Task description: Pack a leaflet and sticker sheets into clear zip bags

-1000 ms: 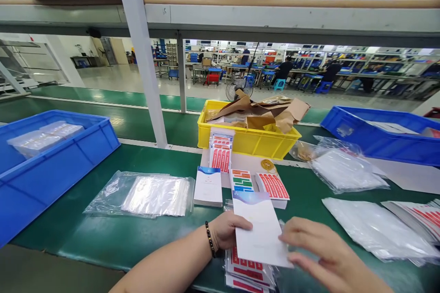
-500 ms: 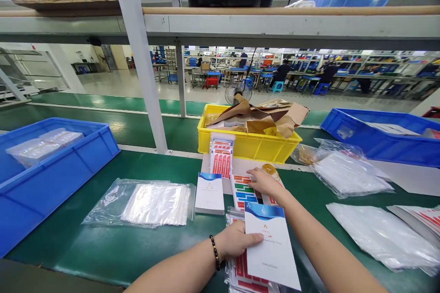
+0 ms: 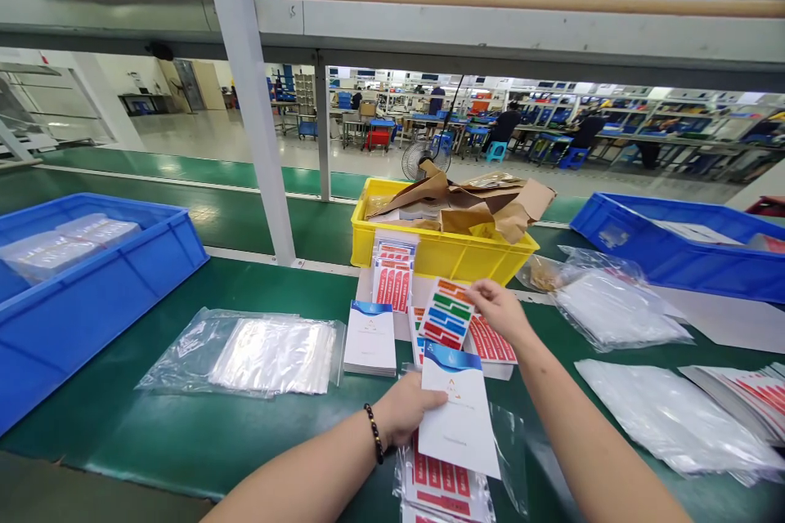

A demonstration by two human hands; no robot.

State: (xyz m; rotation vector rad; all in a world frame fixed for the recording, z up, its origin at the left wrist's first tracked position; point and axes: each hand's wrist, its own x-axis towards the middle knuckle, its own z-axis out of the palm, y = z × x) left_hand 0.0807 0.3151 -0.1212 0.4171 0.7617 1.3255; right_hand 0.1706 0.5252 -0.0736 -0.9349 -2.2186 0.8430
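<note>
My left hand (image 3: 410, 409), with a dark bead bracelet at the wrist, grips a white booklet (image 3: 459, 421) with a blue top, thumb on its face. Beneath the booklet lie plastic-bagged red-and-white sticker sheets (image 3: 445, 486). My right hand (image 3: 500, 309) pinches the upper right corner of a sticker sheet (image 3: 446, 312) with orange, green, blue and red shapes, tilted above similar sheets. A pile of red sticker sheets (image 3: 492, 341) lies under my right hand. To the left sits a stack of matching booklets (image 3: 370, 339).
A yellow bin (image 3: 441, 255) full of brown paper stands behind the sheets. Blue bins flank the bench, one at left (image 3: 104, 294) and one at right (image 3: 668, 257). Clear plastic bags (image 3: 275, 355) lie left of the booklets. A white post (image 3: 261, 114) rises at the bench's back.
My right hand has lifted a multicoloured sticker sheet off its pile. My left hand still holds the booklet, which has shifted slightly left and up in view.
</note>
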